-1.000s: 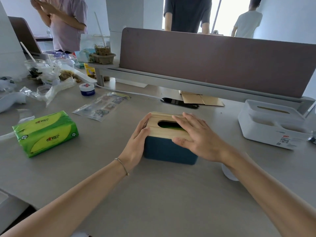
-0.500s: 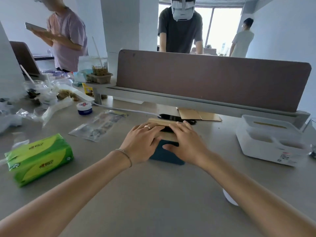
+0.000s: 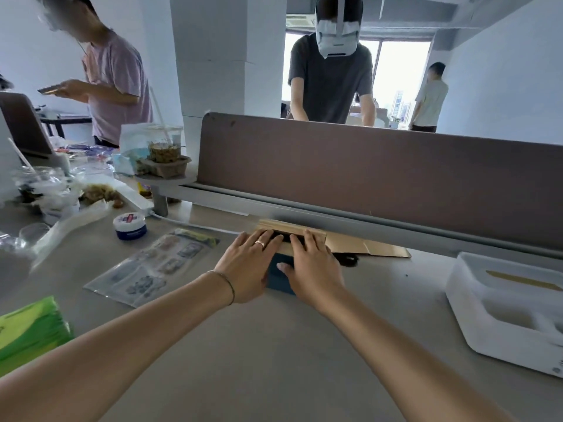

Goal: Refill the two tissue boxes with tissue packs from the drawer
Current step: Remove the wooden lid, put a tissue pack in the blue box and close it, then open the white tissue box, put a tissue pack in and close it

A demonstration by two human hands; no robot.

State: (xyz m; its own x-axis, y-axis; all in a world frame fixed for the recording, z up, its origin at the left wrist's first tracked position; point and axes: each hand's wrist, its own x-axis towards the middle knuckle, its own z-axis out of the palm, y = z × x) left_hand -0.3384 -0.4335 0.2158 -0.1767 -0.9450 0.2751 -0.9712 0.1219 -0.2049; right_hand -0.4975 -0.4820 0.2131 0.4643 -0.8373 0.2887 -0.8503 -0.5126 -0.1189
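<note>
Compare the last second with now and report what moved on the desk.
Both hands slid the blue tissue box with the wooden lid away, toward the brown divider. The left hand shifted from the box's side onto the lid; the right hand kept lying on top. The green tissue pack and white tissue box stayed put.
</note>
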